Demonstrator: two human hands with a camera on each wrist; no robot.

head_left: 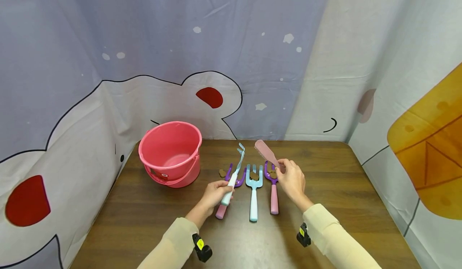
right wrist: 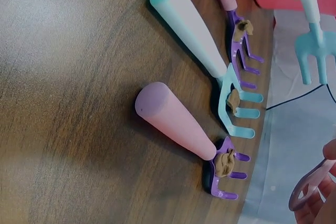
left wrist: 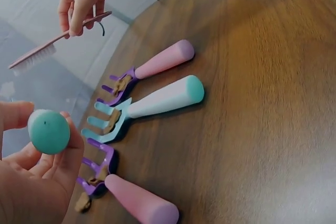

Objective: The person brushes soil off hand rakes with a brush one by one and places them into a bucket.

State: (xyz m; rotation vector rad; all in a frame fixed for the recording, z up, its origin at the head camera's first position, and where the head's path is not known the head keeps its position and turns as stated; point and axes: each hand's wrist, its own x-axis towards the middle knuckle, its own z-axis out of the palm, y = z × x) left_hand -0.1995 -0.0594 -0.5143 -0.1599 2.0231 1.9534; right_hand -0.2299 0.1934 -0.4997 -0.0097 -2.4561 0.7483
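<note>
pink brush (head_left: 265, 150), right of frame centre, was pinched in the right hand (head_left: 291, 179), fingers bent; at lower centre the left hand (head_left: 213, 196) curled its fingers round a fork (head_left: 234, 179).

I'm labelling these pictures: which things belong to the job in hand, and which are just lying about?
Likely in the job:
pink brush, in the right hand
raised fork, in the left hand
three forks on the table, with brown lumps

Just about:
pink bucket, untouched, role unclear
printed cloth behind

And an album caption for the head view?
Left grip holds a blue-and-white fork, right grip a pink brush.
</note>
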